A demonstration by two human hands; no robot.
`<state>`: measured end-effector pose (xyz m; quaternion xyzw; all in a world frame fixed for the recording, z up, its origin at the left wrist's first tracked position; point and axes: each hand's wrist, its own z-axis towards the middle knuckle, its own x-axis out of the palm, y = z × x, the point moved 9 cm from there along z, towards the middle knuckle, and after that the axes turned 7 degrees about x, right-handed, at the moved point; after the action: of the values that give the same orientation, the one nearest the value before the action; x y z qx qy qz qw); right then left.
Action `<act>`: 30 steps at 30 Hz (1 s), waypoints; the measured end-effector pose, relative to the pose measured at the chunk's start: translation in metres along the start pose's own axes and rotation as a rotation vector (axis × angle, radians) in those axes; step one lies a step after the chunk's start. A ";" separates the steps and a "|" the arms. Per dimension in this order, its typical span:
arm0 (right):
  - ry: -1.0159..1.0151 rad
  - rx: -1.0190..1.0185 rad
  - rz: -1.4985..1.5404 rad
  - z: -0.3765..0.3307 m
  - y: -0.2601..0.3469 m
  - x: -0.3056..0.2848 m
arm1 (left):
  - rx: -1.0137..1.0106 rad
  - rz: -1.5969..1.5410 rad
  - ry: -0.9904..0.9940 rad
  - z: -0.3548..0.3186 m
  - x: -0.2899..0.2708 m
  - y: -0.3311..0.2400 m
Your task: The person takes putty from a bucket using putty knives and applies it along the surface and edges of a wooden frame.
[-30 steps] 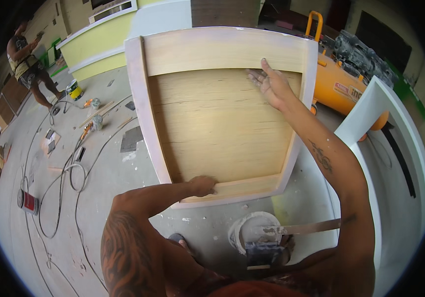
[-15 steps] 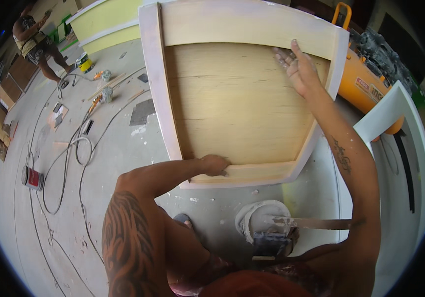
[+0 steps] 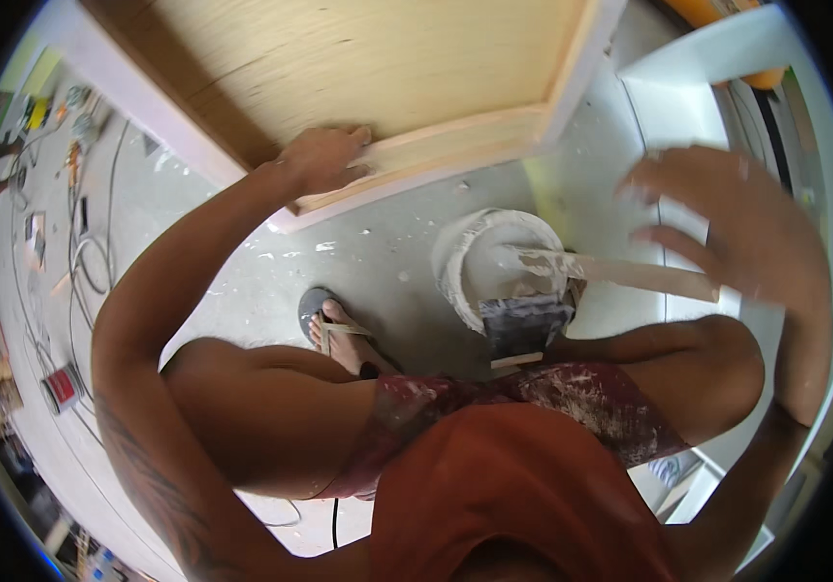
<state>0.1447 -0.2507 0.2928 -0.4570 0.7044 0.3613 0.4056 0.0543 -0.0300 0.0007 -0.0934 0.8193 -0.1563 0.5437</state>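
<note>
A pale wooden panel (image 3: 387,68) with a raised frame and whitish edges leans in front of me. My left hand (image 3: 324,160) is closed on the lower rail near its left corner. My right hand (image 3: 727,218), blurred by motion, is off the panel with its fingers apart. It hovers by the end of a long flat stick (image 3: 630,274); I see no grip on the stick. The stick's smeared end lies over a white-crusted bucket (image 3: 450,267). A dark, flat-bladed scraper (image 3: 530,325) rests at the bucket's near rim.
White panelling (image 3: 717,73) stands on the right, with an orange machine (image 3: 703,12) partly visible behind it. Cables (image 3: 94,262), a red-labelled can (image 3: 61,388) and small tools lie on the floor at left. My sandalled foot (image 3: 339,335) is left of the bucket.
My right hand has left the panel's upper part and come down to the right of the bucket. My left hand stays on the lower rail. The view has tilted downward.
</note>
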 end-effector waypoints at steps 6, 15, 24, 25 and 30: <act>0.563 -0.212 0.013 -0.026 0.033 0.099 | 0.182 -0.354 -0.263 0.003 -0.031 -0.078; -0.139 -0.276 -0.088 -0.001 0.051 0.181 | 0.412 -0.300 0.854 -0.050 0.123 -0.110; -0.066 -0.477 -0.112 0.002 0.049 0.208 | 0.520 -0.224 0.777 -0.030 0.117 -0.120; -0.085 -0.459 -0.135 0.004 0.049 0.205 | 0.526 -0.199 0.777 -0.026 0.110 -0.122; 0.433 -0.436 0.213 0.018 0.038 0.218 | 0.284 -0.601 0.982 -0.044 0.063 -0.119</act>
<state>0.0581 -0.2995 0.0942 -0.5232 0.7241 0.4384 0.0987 -0.0130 -0.1543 0.0046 -0.1646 0.8837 -0.4364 0.0400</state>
